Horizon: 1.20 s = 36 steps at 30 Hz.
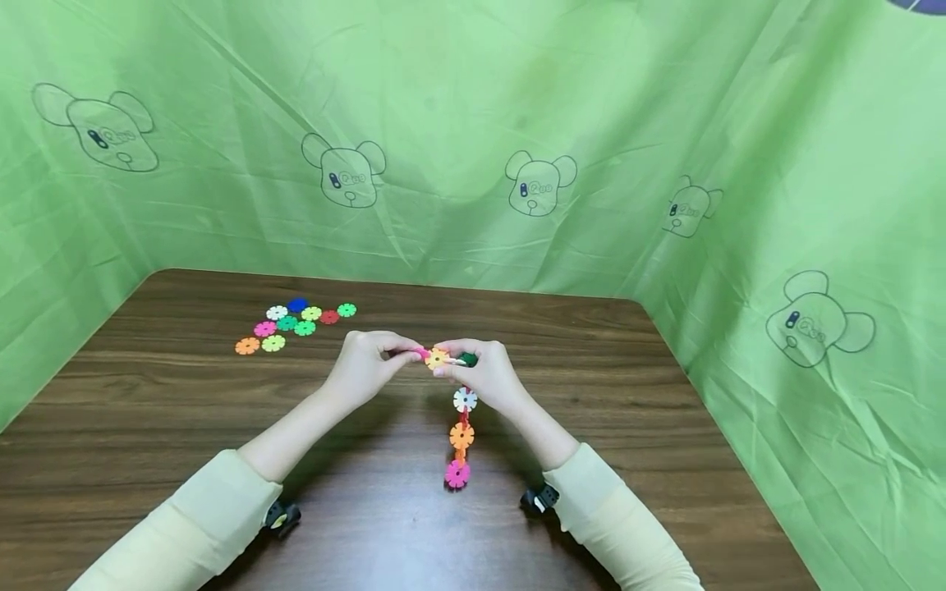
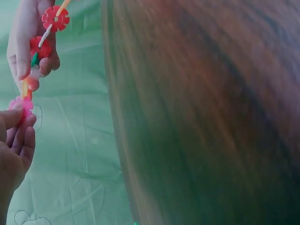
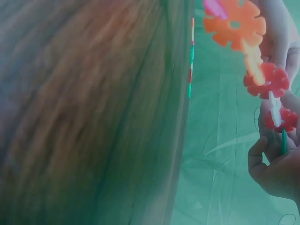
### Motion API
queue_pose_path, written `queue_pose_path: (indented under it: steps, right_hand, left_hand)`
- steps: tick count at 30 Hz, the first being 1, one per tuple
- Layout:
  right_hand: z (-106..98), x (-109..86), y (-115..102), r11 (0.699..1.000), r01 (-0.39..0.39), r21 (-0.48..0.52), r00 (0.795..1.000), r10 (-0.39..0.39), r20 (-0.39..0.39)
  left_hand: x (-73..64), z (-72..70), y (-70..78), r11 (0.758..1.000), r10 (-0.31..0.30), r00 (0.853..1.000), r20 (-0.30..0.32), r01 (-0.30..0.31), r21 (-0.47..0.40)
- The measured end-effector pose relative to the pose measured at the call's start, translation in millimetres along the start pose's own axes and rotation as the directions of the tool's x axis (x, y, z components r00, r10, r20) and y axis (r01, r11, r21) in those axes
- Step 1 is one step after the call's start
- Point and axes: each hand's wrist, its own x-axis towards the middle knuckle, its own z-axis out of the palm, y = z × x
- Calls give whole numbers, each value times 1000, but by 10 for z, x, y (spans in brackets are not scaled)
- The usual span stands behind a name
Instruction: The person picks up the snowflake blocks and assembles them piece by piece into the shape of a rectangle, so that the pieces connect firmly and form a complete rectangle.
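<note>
We observe the left hand (image 1: 365,369) pinching a pink disc (image 2: 26,105) that touches the orange end disc (image 1: 437,359) of a chain (image 1: 455,430). The right hand (image 1: 493,376) grips this chain, which runs down over the worktop (image 1: 606,369); loose discs (image 1: 305,328) lie farther left.

In the head view we see only a sliver of the pink disc (image 1: 422,353), since the left hand (image 1: 364,371) covers the rest. The right hand (image 1: 489,376) hides part of the chain of discs (image 1: 461,435) above its white disc (image 1: 459,400), so we cannot follow the links there. The left sleeve (image 1: 199,509) and right sleeve (image 1: 621,517) run off the bottom edge, and we cannot identify a cropped purple shape (image 1: 920,5) at top right. In the right wrist view the surface (image 3: 84,117) blurs, and we cannot count the loose discs (image 3: 191,77), seen as a thin strip.
</note>
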Motion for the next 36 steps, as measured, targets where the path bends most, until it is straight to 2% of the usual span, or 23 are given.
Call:
queue_pose_path:
  steps: [6, 14, 19, 25, 32, 36]
  right_hand:
    - [14, 15, -33, 994, 54, -95, 998, -56, -18]
    - [-10, 11, -72, 991, 88, -98, 996, -87, 18]
    - [-6, 15, -90, 993, 95, -74, 995, -93, 21]
    - [-17, 0, -99, 997, 63, -40, 997, -61, 49]
    - [-27, -14, -118, 982, 150, -115, 988, -145, 47]
    - [-27, -17, -143, 981, 142, -129, 990, -142, 14]
  left_hand:
    - [7, -61, -8, 998, -57, 998, 8, 57, -6]
    - [15, -94, 17, 996, -80, 997, -1, 80, -30]
    - [19, -97, 38, 997, -68, 998, 3, 68, -27]
    - [11, -99, 48, 998, -58, 998, 12, 58, -33]
    - [7, -93, 67, 1000, -28, 1000, -2, 28, -15]
    - [26, -98, 94, 1000, -6, 1000, -20, 6, -21]
